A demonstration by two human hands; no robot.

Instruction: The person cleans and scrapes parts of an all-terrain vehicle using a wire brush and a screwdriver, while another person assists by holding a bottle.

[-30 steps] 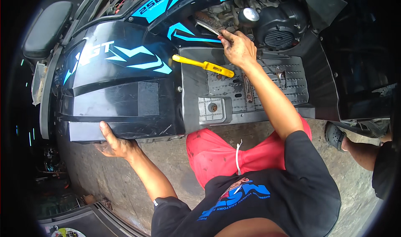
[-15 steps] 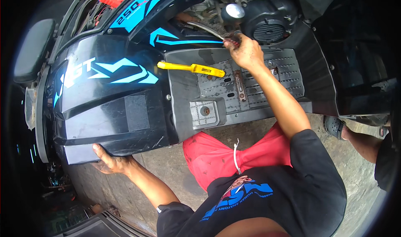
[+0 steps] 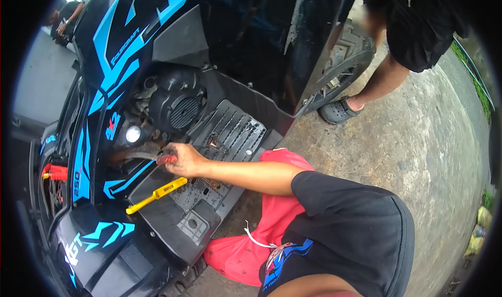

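My right hand [image 3: 183,161] is closed round the red handle [image 3: 166,159] of a tool with a long, greyish, blurred end; I cannot make out its exact kind. The tool points left, toward the engine opening of a black and blue quad bike. Below it, a yellow long-handled tool [image 3: 157,196] lies slantwise across the edge of the footwell. Beneath my right wrist is the ridged metal footrest [image 3: 238,132]. A round black engine cover [image 3: 180,106] stands just beyond the hand. My left hand is not in view.
A red clamp-like piece [image 3: 56,172] sits among wires at the left. Another person's leg and grey clog [image 3: 337,111] stand beside a knobbly tyre [image 3: 348,51] on the concrete floor [image 3: 376,176]. A further person [image 3: 65,22] is at the upper left.
The view has swung right, bringing the tyre and the other person's legs further in. My left hand, earlier at the front fender, has gone out of view. My right hand keeps the red-handled tool.
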